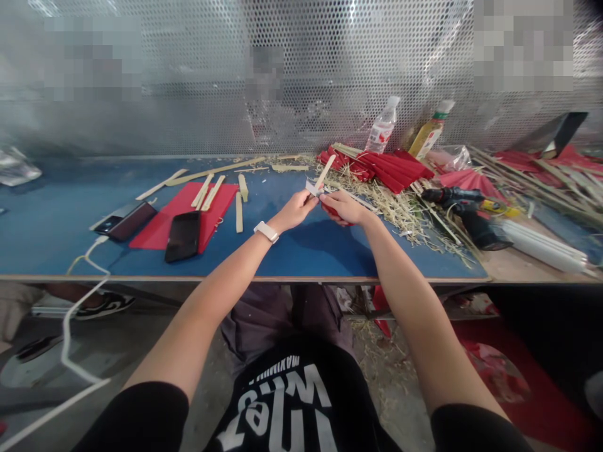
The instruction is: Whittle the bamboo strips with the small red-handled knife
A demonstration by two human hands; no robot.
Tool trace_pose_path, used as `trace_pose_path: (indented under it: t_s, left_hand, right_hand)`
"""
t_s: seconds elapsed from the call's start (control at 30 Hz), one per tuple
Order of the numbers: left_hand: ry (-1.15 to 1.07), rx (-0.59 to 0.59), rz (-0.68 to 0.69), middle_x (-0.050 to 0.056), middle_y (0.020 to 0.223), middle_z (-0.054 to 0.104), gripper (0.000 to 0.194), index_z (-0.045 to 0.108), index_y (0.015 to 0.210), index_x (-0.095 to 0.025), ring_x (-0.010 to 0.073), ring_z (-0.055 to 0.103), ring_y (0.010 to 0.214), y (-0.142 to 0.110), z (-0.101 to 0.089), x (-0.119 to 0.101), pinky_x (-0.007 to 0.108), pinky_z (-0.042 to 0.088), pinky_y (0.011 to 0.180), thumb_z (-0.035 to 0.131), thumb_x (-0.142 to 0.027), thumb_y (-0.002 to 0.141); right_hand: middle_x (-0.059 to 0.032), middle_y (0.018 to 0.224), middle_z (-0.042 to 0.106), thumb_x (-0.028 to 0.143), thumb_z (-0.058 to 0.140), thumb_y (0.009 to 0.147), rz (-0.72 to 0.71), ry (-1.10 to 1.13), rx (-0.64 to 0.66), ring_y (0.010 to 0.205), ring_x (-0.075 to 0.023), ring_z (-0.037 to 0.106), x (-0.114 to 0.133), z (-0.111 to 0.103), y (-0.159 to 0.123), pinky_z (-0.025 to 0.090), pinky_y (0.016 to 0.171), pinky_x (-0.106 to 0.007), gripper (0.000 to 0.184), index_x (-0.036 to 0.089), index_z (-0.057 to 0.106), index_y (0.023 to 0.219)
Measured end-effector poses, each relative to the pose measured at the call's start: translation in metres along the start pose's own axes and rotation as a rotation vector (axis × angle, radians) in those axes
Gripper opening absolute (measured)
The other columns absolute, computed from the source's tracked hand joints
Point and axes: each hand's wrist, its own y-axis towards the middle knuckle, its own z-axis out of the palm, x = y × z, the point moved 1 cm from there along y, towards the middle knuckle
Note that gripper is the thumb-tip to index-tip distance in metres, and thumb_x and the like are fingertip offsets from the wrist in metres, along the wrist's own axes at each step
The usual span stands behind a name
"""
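Note:
Both my hands meet over the middle of the blue table [56, 226]. My left hand [296, 210], with a white watch on the wrist, pinches the lower end of a pale bamboo strip [325, 172] that slants up and away. My right hand [343, 206] is closed round a red-handled tool, its thin metal blade [313, 188] lying against the strip. A heap of straw-coloured shavings [400, 210] spreads just right of my hands.
Left of my hands lie a red sheet [181, 210] with bamboo strips, two dark phones [183, 236] and a white cable. Folded red fans [386, 166], two bottles [382, 125], a black drill [464, 210] and long bamboo sticks fill the right. A perforated metal screen backs the table.

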Motion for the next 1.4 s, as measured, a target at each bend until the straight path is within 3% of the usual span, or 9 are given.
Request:
trace_pose_path:
  t_s: [0.23,0.47,0.6,0.7,0.93,1.07,1.17,1.27,1.4]
  left_hand:
    - [0.017,-0.037,0.064,0.007,0.089,0.071,0.097,0.076,0.145,-0.011,0.0199,0.061,0.077,-0.001,-0.001,-0.009,0.033,0.052,0.074,0.052,-0.097,0.106]
    - [0.054,-0.088,0.080,0.010,0.090,0.076,0.085,0.077,0.131,-0.013,0.0247,0.072,0.090,0.001,0.001,-0.009,0.036,0.058,0.085,0.054,-0.091,0.108]
    - [0.111,-0.121,0.058,0.007,0.084,0.070,0.071,0.076,0.124,-0.017,0.0233,0.066,0.081,0.000,0.001,-0.007,0.037,0.054,0.078,0.053,-0.083,0.114]
    - [0.142,-0.170,0.077,0.003,0.078,0.060,0.067,0.071,0.108,-0.021,0.0204,0.053,0.070,0.001,0.002,-0.006,0.037,0.044,0.070,0.052,-0.085,0.113]
    - [0.162,-0.313,0.158,0.000,0.072,0.051,0.078,0.052,0.082,-0.025,0.0175,0.046,0.066,0.003,0.003,-0.007,0.037,0.036,0.067,0.049,-0.099,0.105]
    - [0.174,-0.383,0.169,-0.001,0.070,0.050,0.076,0.049,0.080,-0.025,0.0161,0.045,0.066,0.001,0.007,-0.011,0.035,0.036,0.066,0.054,-0.096,0.107]
    - [0.134,-0.356,0.139,0.000,0.075,0.059,0.076,0.062,0.092,-0.023,0.0164,0.050,0.068,0.001,0.010,-0.010,0.034,0.040,0.067,0.053,-0.097,0.106]
    - [0.078,-0.291,0.109,0.003,0.083,0.067,0.081,0.071,0.112,-0.020,0.0172,0.057,0.072,0.002,0.009,-0.005,0.033,0.046,0.070,0.052,-0.098,0.105]
    - [0.094,-0.242,0.103,0.001,0.077,0.059,0.079,0.070,0.105,-0.020,0.0171,0.054,0.069,0.003,0.005,0.003,0.033,0.043,0.066,0.053,-0.098,0.105]
  right_hand:
    - [0.0053,0.051,0.045,0.059,0.058,0.122,-0.053,-0.050,-0.047,0.037,-0.0099,0.036,0.002,0.000,-0.001,0.034,0.032,-0.021,0.057,0.026,0.050,0.077]
    - [0.0035,0.055,0.047,0.065,0.061,0.118,-0.138,-0.136,-0.135,0.042,-0.0115,0.042,-0.001,0.002,0.002,0.038,0.037,-0.024,0.060,0.025,0.052,0.074]
    - [0.0049,0.056,0.044,0.074,0.062,0.115,-0.156,-0.138,-0.159,0.042,-0.0112,0.041,-0.003,0.005,0.005,0.037,0.038,-0.026,0.064,0.026,0.051,0.074]
    - [0.0063,0.055,0.043,0.080,0.061,0.113,-0.155,-0.107,-0.162,0.041,-0.0109,0.039,-0.004,0.007,0.007,0.037,0.038,-0.026,0.065,0.027,0.051,0.077]
    - [0.0046,0.052,0.045,0.097,0.060,0.104,-0.220,-0.089,-0.228,0.041,-0.0124,0.042,-0.003,0.012,0.011,0.036,0.036,-0.028,0.075,0.028,0.050,0.078]
    - [0.0037,0.053,0.045,0.109,0.054,0.096,-0.275,-0.078,-0.316,0.041,-0.0130,0.044,0.000,0.015,0.013,0.035,0.037,-0.029,0.083,0.029,0.048,0.076]
    - [0.0029,0.054,0.047,0.110,0.048,0.097,-0.325,-0.087,-0.404,0.043,-0.0128,0.044,0.000,0.011,0.012,0.036,0.039,-0.029,0.085,0.029,0.048,0.075]
    - [0.0032,0.055,0.047,0.104,0.051,0.102,-0.316,-0.109,-0.319,0.043,-0.0123,0.044,-0.001,0.004,0.009,0.037,0.040,-0.028,0.081,0.027,0.050,0.077]
    - [0.0038,0.053,0.046,0.086,0.057,0.113,-0.214,-0.134,-0.166,0.042,-0.0118,0.041,-0.002,-0.001,0.005,0.037,0.038,-0.026,0.070,0.026,0.051,0.077]
